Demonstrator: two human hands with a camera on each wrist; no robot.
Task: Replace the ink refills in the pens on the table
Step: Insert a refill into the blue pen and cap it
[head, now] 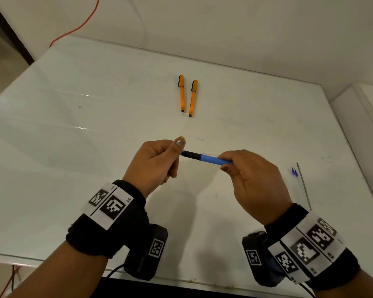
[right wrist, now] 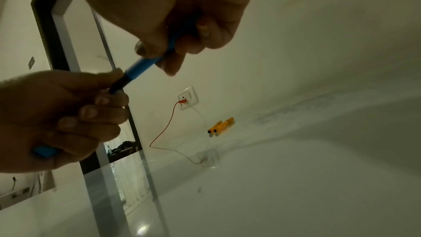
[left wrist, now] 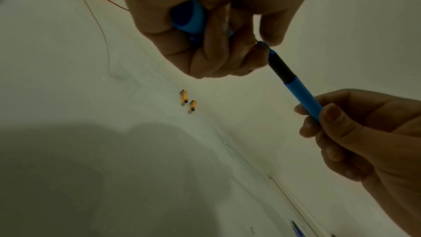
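Blue pen (head: 205, 158): tip pinched in left grip (head: 157, 162), barrel clasped in right grip (head: 252, 179). Blue cap (left wrist: 190, 18) tucked in left palm. Two orange pens (head: 187, 96) on desk (head: 73, 125), beyond both grips.

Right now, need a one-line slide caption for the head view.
Both hands hold a blue pen above the white table; two orange pens lie beyond, a loose refill at right.

The head view was evenly lit and sharp, with pale glare streaks on the table (head: 52, 108) and bowed edges. Both wrist views were dim and soft, with broad shadows on the tabletop and strong wide-angle warping.
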